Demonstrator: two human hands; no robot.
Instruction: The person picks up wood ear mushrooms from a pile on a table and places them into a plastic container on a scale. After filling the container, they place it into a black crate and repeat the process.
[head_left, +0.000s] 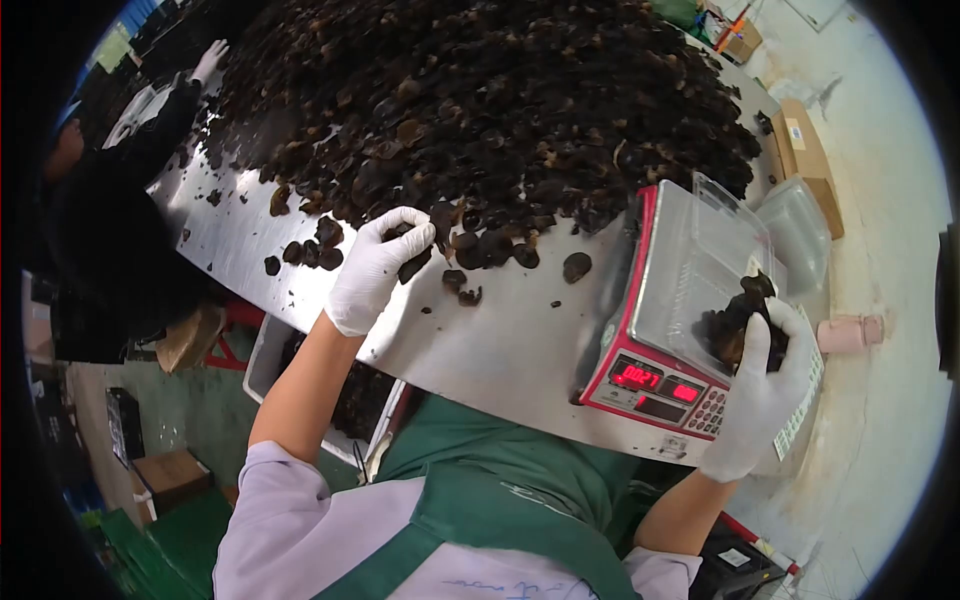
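A big heap of dark dried fungus pieces (480, 100) covers the steel table (500, 340). My left hand (378, 265), in a white glove, pinches a few fungus pieces at the heap's near edge. My right hand (765, 385), also gloved, grips a handful of fungus (735, 325) over a clear plastic box (700, 270). The open box sits on a red scale (640, 385) with lit red digits.
Loose fungus bits (310, 252) lie scattered on the steel. A co-worker in black (110, 230) stands at the left, gloved hand (210, 60) on the heap. More clear boxes (800, 225) and a cardboard carton (805, 150) lie right. A bin (270, 355) sits under the table.
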